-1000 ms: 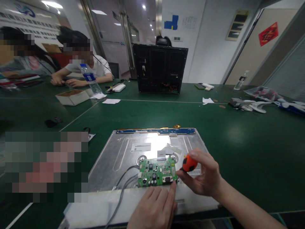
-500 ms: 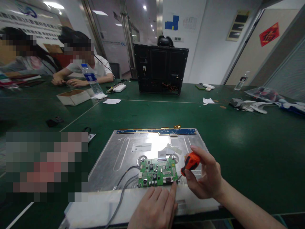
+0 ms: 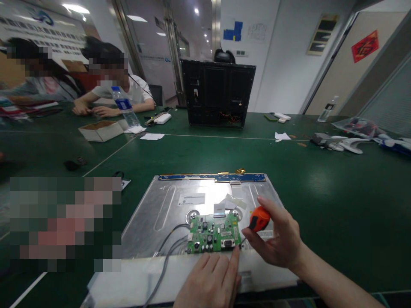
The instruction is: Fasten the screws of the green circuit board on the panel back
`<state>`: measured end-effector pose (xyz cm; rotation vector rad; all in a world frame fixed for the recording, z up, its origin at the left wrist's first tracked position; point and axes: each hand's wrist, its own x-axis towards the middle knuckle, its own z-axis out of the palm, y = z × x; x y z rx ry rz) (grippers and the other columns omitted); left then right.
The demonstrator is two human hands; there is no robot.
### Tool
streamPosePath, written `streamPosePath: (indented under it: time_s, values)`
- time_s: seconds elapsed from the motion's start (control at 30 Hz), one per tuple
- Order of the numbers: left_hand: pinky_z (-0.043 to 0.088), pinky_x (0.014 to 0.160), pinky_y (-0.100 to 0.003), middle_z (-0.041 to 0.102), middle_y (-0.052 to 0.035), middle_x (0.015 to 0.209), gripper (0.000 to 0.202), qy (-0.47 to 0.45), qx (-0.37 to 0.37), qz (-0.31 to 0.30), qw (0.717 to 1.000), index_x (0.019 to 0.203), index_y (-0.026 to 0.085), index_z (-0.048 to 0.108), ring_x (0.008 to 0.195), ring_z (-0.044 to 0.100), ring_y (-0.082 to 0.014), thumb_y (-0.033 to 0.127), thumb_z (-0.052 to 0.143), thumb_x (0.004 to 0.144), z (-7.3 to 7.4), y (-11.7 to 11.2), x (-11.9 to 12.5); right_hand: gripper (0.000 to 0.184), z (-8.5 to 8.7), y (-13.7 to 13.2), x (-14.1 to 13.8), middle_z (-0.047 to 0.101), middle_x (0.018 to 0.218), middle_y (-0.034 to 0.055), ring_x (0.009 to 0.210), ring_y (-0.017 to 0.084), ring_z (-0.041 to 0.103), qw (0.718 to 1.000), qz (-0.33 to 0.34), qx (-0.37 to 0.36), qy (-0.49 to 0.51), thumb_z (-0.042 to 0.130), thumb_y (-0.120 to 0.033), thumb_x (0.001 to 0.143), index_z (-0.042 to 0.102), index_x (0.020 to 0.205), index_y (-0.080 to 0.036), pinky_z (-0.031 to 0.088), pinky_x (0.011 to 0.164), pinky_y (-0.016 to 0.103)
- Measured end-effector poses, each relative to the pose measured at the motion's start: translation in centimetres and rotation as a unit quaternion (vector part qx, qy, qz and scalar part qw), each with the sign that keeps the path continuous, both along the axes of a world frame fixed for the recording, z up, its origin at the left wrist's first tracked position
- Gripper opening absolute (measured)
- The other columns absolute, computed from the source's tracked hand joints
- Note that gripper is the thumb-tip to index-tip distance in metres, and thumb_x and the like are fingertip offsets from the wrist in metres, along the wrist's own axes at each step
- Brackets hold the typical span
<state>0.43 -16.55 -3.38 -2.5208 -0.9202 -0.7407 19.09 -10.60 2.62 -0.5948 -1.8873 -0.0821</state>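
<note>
I see my right hand [image 3: 279, 244] just to the right of the green circuit board [image 3: 214, 234]. It is clenched around the orange handle of a screwdriver [image 3: 259, 218]. The handle tilts up and away from the board, and the tip points down at the board's near right corner. The tip itself is too small for me to say if it touches a screw.

My left hand [image 3: 210, 280] lies in front of the board, flat and released, grasping nothing. Its index finger reaches to the near right corner of the board and touches the edge there.

The board sits on the metal back panel of a display [image 3: 167, 209], which lies flat on the green table [image 3: 321, 179]. Grey cables [image 3: 167, 252] leave the left side of the board and run toward me. Behind the board, at the far edge of the panel, is a narrow blue strip board [image 3: 212, 177]. Far behind the board stands a black monitor housing [image 3: 218, 92], upright. Far to the left of the board are a water bottle [image 3: 123, 107] and an open cardboard box [image 3: 100, 130], beside other seated people.
</note>
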Motion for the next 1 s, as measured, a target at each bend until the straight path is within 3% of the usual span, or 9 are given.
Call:
streamPosePath:
  time_s: [0.2,0.33,0.5,0.67,1.0]
  values:
    - [0.042,0.057,-0.031,0.060,-0.0010,0.069,0.037,-0.002,0.007,-0.002,1.000,0.118,0.004,0.059,0.057,0.058,-0.0163,0.013,0.024,0.107,0.0,0.1,-0.1,0.068,-0.9,0.0,0.0,0.061,0.075,-0.0017,0.056,0.014,0.060,0.999,0.025,-0.020,0.040,0.055,-0.010,0.088,0.033,0.151,-0.018,0.054,0.049,0.023]
    - [0.042,0.057,-0.032,0.060,-0.0012,0.069,0.037,0.000,0.005,-0.003,1.000,0.118,0.004,0.059,0.057,0.058,-0.0164,0.012,0.025,0.107,-0.2,0.2,-0.2,0.064,-1.1,0.1,0.1,0.061,0.079,-0.0001,0.060,0.015,0.062,0.998,0.037,-0.026,0.038,0.056,-0.012,0.087,0.036,0.147,-0.019,0.055,0.050,0.025]
    - [0.041,0.057,-0.032,0.059,-0.0013,0.069,0.037,-0.011,0.015,-0.002,1.000,0.117,0.004,0.059,0.057,0.057,-0.0169,0.012,0.025,0.106,-0.4,0.2,-0.2,0.060,-0.6,0.2,0.0,0.062,0.074,-0.0020,0.054,0.016,0.056,0.999,0.027,-0.011,0.023,0.061,-0.020,0.093,0.036,0.148,-0.021,0.051,0.047,0.026]
    - [0.043,0.058,-0.032,0.060,-0.0013,0.070,0.037,0.005,0.008,-0.001,1.000,0.119,0.004,0.059,0.058,0.058,-0.0168,0.012,0.025,0.106,-0.1,0.3,-0.3,0.059,0.2,0.1,0.0,0.064,0.071,-0.0029,0.050,0.015,0.055,1.000,-0.004,-0.011,-0.006,0.057,-0.019,0.093,0.038,0.149,-0.020,0.049,0.042,0.025]
    - [0.041,0.057,-0.030,0.059,-0.0006,0.066,0.039,-0.010,0.025,-0.006,1.000,0.114,0.005,0.061,0.055,0.057,-0.0151,0.012,0.023,0.107,-0.2,0.5,-0.2,0.075,-0.9,0.1,0.2,0.062,0.080,0.0005,0.051,0.013,0.056,0.999,0.024,-0.034,0.025,0.053,-0.007,0.080,0.032,0.151,-0.017,0.054,0.046,0.024]
